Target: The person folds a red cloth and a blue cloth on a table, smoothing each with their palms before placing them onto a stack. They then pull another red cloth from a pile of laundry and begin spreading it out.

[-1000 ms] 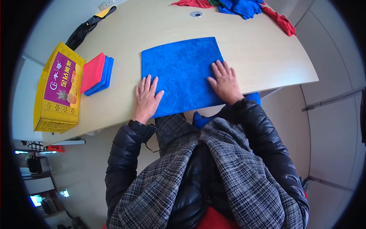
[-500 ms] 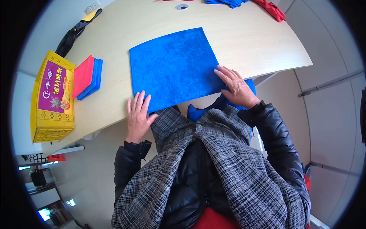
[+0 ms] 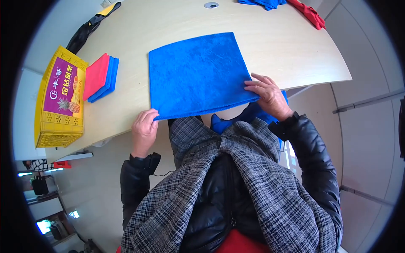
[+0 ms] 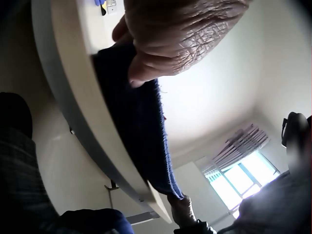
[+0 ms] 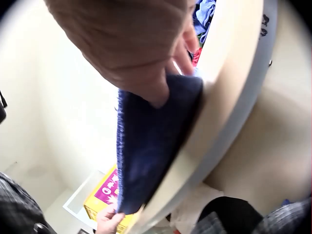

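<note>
A blue towel (image 3: 196, 74) lies spread as a rectangle at the table's front edge, its near edge lifted a little. At its near left corner my left hand (image 3: 144, 128) pinches the edge between thumb and fingers. My right hand (image 3: 270, 96) pinches the near right corner, fingers on top. In the left wrist view the towel (image 4: 134, 117) stands up off the tabletop under the left thumb. From the right wrist, the right thumb (image 5: 158, 92) presses on the near face of the raised towel (image 5: 153, 136), and the left hand (image 5: 109, 220) shows at its far end.
A stack of folded red and blue cloths (image 3: 101, 78) sits on the left beside a yellow crate (image 3: 63, 99) with a pineapple label. Loose blue cloth (image 3: 265, 3) and red cloth (image 3: 310, 14) lie at the back right. A black and yellow item (image 3: 90, 29) lies back left.
Both hands lay flat on the towel a second ago. They slid back to its near corners, and now they pinch and raise the near edge.
</note>
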Demonstrator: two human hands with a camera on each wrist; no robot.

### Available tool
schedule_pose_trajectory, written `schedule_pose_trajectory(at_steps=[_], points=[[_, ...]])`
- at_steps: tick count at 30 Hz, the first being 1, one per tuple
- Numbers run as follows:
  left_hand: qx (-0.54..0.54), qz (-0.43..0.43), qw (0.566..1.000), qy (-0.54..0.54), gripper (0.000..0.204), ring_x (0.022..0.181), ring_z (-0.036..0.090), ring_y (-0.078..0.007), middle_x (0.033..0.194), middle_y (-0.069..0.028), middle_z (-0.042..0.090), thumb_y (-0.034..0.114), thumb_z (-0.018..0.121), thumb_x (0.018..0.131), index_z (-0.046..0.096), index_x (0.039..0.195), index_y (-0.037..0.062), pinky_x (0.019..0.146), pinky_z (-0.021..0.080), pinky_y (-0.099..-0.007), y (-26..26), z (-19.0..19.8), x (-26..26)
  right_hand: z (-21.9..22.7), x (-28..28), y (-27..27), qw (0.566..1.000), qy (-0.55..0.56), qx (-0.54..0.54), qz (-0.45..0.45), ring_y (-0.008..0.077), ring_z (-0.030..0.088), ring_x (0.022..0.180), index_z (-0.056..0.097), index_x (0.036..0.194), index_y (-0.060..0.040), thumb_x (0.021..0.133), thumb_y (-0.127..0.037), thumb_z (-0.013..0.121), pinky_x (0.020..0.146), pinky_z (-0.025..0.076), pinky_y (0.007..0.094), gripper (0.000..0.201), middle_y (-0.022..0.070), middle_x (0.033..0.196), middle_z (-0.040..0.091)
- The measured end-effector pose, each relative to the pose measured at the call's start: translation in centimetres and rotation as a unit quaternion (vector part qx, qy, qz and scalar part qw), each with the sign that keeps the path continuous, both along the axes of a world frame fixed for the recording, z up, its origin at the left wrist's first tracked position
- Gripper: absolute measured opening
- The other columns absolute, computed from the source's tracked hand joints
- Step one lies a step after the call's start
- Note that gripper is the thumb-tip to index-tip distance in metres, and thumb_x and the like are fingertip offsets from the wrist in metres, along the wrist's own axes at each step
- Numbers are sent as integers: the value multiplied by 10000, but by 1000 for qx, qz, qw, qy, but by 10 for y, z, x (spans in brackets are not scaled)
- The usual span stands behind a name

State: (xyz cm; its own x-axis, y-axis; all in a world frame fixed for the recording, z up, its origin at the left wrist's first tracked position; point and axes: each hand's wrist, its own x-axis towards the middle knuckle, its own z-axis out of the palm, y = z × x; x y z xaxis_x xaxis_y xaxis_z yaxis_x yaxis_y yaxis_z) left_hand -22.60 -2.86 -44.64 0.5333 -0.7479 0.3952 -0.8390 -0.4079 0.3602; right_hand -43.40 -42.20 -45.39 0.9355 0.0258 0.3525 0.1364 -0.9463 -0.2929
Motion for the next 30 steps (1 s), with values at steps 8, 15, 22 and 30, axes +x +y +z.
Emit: schedule_pose_trajectory(at_steps=[8,15,22,30], points=[[-22,33,974,222,125,825,630,-121,849,-82,674,57,716,870,645,937,-22,748,500,-282,-11,61,53,35,39,-34,904,150,400,12,191,694,834,718,1105,-37,955,-87,643,796,562,281,175,57,918,723],[-67,40,976,204,188,681,505,-51,726,32,585,152,723,916,651,873,-16,602,428,-257,-93,-1,198,8,155,-83,877,196,414,-148,122,641,713,717,1077,-31,978,-273,644,621,531,277,271,19,846,680],[-90,103,959,249,256,664,588,-108,772,-61,675,190,750,875,683,1003,-21,618,477,-304,-108,-43,220,-14,168,-82,871,158,410,-221,157,606,567,697,1024,13,942,-324,672,530,504,300,348,47,760,659],[-172,102,899,390,494,696,565,-92,809,-39,653,121,743,886,545,1320,-8,626,463,-262,-61,-35,132,-18,104,-38,856,56,477,-191,88,559,645,616,1274,1,934,-234,698,581,459,245,421,23,755,626]])
